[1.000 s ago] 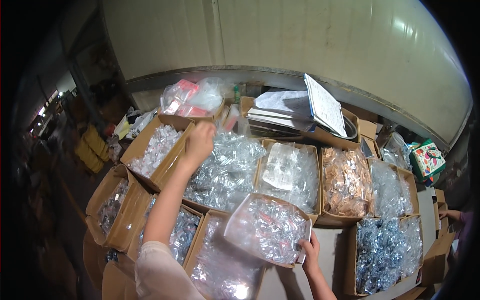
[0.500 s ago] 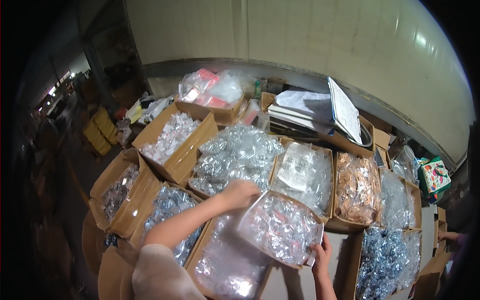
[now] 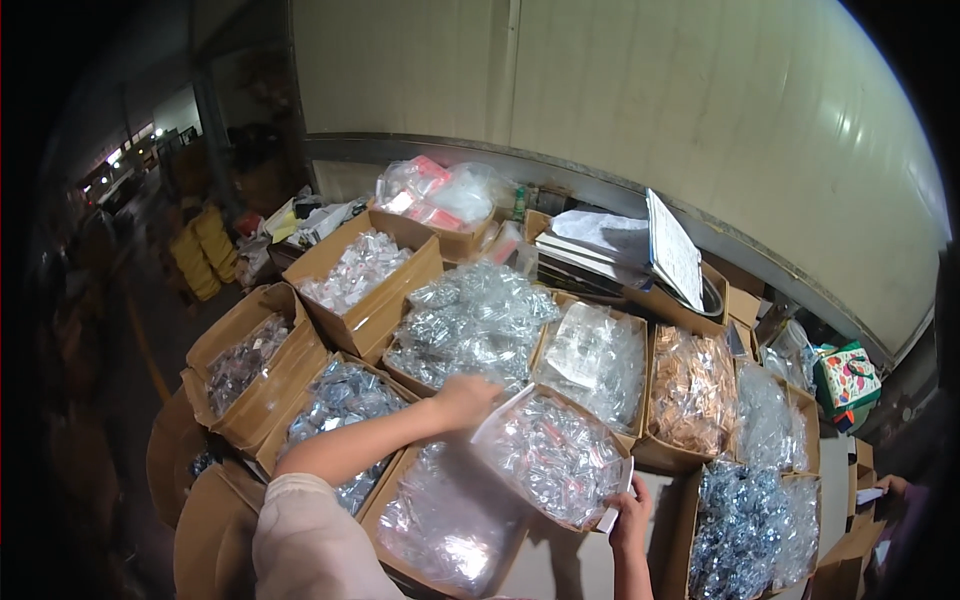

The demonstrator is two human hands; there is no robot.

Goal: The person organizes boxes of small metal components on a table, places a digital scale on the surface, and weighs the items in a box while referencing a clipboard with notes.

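Observation:
A shallow white-edged cardboard box [image 3: 623,490] filled with small clear plastic packets [image 3: 555,455], some with reddish bits, is held tilted between my hands. My left hand [image 3: 468,402] is closed at its left end, with the fingertips partly hidden by the rim. My right hand [image 3: 630,515] grips its right end near the lower corner. Beneath and to the left of it stands a larger carton of clear packets [image 3: 440,520], partly covered by the held box. Just beyond my left hand is a carton heaped with clear bags [image 3: 475,320].
Cartons of packets surround my hands: bluish ones [image 3: 740,530] at right, copper-coloured ones [image 3: 690,385] behind, and more at left. A clipboard [image 3: 675,250] leans on papers at the back. At the far right a co-worker's hand [image 3: 893,487] holds something white.
My view has shifted slightly, moving the cartons in the picture. Both hands stay on the held box, which has barely moved. The co-worker's hand now shows a white item.

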